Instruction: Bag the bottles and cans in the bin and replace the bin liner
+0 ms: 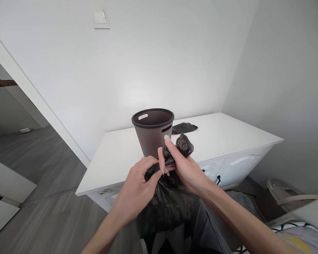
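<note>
Both hands grip a black plastic bag by its gathered top, in front of the cabinet's near edge. My left hand pinches a twisted strand of the bag between thumb and fingers. My right hand is wrapped round the bunched neck, its thumb pointing up; a crumpled tuft of the bag sticks out above that hand. The body of the bag hangs below, over the person's lap. Just beyond the hands, a brown waste bin with a dark rim and slot handles stands upright. Its lower front is partly hidden by the hands.
The bin stands on a white cabinet against the wall. Another black plastic bag lies flat behind it to the right. A light switch is on the wall. At lower right is a beige and brown appliance with a handle.
</note>
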`<state>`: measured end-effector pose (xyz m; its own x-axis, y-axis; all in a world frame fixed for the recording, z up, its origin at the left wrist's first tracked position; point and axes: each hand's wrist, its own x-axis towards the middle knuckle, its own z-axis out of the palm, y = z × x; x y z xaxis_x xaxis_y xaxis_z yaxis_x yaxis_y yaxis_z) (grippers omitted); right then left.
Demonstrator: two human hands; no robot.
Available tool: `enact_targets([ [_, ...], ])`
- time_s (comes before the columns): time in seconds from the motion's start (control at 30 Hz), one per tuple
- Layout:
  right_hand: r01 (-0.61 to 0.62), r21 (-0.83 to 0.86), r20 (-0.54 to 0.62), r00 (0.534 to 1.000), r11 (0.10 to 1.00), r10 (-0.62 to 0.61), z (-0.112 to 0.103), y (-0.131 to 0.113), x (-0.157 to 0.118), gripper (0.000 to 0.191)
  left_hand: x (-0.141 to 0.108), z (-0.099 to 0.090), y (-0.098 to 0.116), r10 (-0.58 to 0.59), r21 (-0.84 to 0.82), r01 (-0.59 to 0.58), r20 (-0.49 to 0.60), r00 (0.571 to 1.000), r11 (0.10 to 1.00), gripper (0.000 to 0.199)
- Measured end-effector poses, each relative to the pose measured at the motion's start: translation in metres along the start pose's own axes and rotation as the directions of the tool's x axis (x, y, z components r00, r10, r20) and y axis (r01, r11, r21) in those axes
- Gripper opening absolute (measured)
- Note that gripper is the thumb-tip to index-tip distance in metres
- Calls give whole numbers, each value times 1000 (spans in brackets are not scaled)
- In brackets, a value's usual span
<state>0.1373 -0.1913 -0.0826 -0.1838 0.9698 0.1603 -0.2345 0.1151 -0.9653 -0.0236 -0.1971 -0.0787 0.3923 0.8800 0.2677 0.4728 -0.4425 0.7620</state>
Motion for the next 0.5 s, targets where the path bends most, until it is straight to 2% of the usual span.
enact_targets([
  [0.07,-11,-11,78,997,1000,12,-5,-7,-2,75,6,-12,5,-75,-216,112,173,982,970,27],
  [0.13,-11,-30,133,991,999,15,-9,-14,-4,76,11,-21,8,-109,-372,229,316,942,900,28],
  [0.2,2,-42,149,989,999,4,-13,-19,-6,76,14,-25,9,-124,-429,290,373,919,855,32],
  [0.27,14,-41,135,991,999,-9,-16,-21,-6,75,15,-22,11,-111,-377,232,315,943,897,34],
  [0.37,-4,-18,93,996,1000,5,-18,-17,-5,72,12,-11,14,3,-139,11,104,995,990,30],
  [0.43,-18,-2,42,999,1000,18,-17,-14,-5,69,11,-2,15,117,-8,-117,5,993,993,28],
  [0.5,-22,0,-15,1000,1000,22,-16,-12,-5,67,10,6,16,174,40,-173,-33,984,984,29],
])
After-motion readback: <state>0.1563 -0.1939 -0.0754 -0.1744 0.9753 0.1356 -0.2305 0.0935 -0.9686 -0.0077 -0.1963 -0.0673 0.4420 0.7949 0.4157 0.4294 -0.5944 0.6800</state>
